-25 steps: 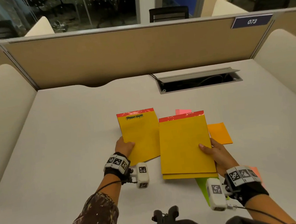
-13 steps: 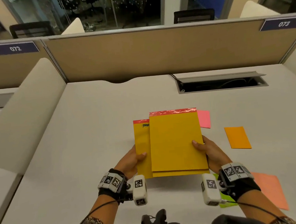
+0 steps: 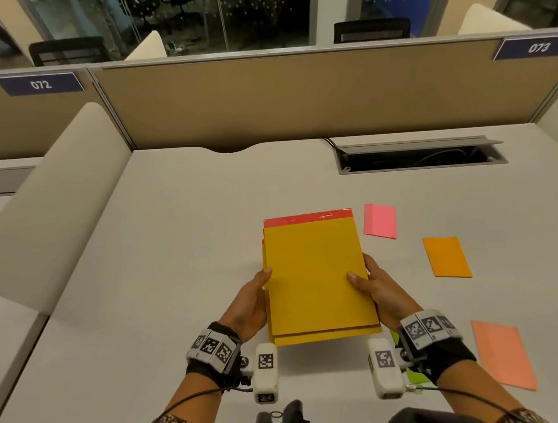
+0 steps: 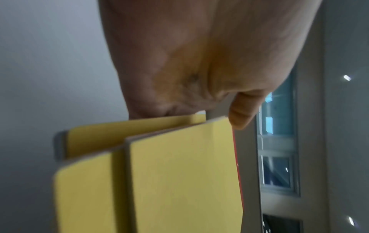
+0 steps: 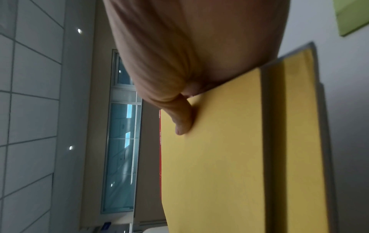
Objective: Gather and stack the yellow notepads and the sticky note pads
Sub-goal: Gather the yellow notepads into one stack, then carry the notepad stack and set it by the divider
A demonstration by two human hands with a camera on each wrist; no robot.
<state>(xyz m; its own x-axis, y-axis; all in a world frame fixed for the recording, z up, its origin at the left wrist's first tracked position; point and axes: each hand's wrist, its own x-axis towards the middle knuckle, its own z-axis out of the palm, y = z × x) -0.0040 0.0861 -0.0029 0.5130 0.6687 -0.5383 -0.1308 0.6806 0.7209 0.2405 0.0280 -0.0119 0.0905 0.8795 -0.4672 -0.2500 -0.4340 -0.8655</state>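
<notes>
- Head view: the stack of yellow notepads (image 3: 317,276) sits dead centre of the frame on the pale worktop (image 3: 172,257), red binding strip at the far end, lower pads peeking out a bit at the near and left edges.
- The left hand (image 3: 249,305) is clamped on the stack's left edge, thumb tip on top; the right hand (image 3: 376,285) has the right edge, thumb on the top sheet. So both grips are closed around the stack.
- Sticky pads are scattered right of the stack, none touching it: pink sticky pad (image 3: 380,220) upper right, orange sticky pad (image 3: 446,257) further right, salmon sticky pad (image 3: 504,354) lower right, and a green sticky pad (image 3: 412,374) mostly hidden under the right wrist.
- Left wrist view: pretty blurry, but the left hand (image 4: 195,66) fills the top, thumb over the top pad, the notepads (image 4: 179,181) fanned in offset layers below.
- Right wrist view: right hand (image 5: 179,55) up top, thumb pressed flat on the top yellow sheet (image 5: 215,165); a corner of the green pad (image 5: 352,14) shows upper right.
</notes>
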